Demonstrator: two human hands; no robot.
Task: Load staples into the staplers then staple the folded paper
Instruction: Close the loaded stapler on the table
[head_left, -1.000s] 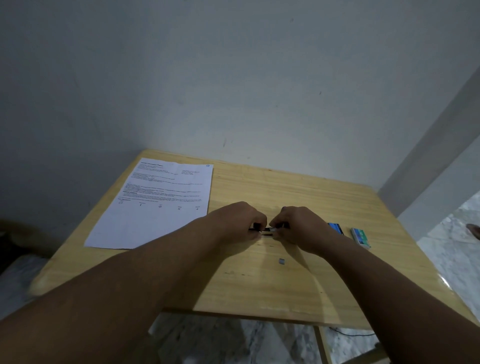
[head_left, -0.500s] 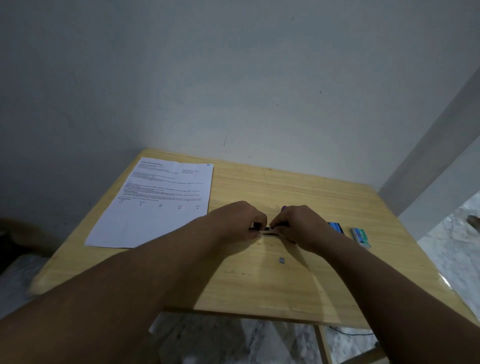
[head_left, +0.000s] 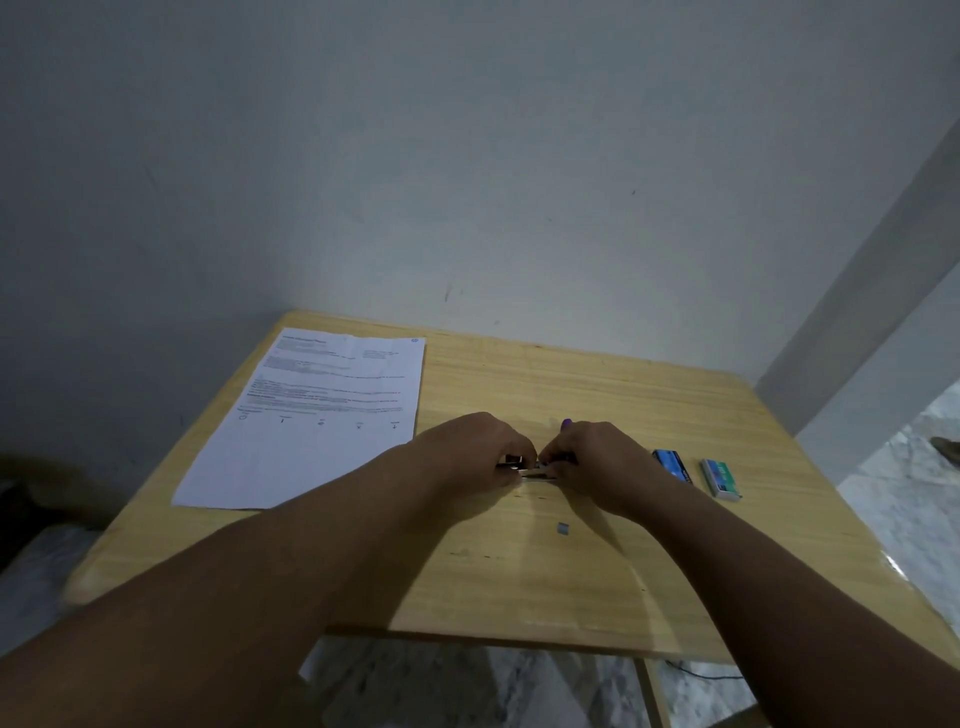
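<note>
Both hands meet over the middle of the wooden table. My left hand grips a small dark stapler, mostly hidden under its fingers. My right hand pinches a thin metal strip, apparently staples, at the stapler's end. A purple tip pokes out behind my right hand. A printed white sheet lies flat at the left of the table. A blue staple box and a green staple box lie to the right.
A tiny grey piece of staples lies on the table in front of my hands. A grey wall stands right behind the table. Marble floor shows past the table's right and front edges, with a cable under the front.
The hands have stayed together at the stapler with only slight finger shifts. Nothing else on the table moved.
</note>
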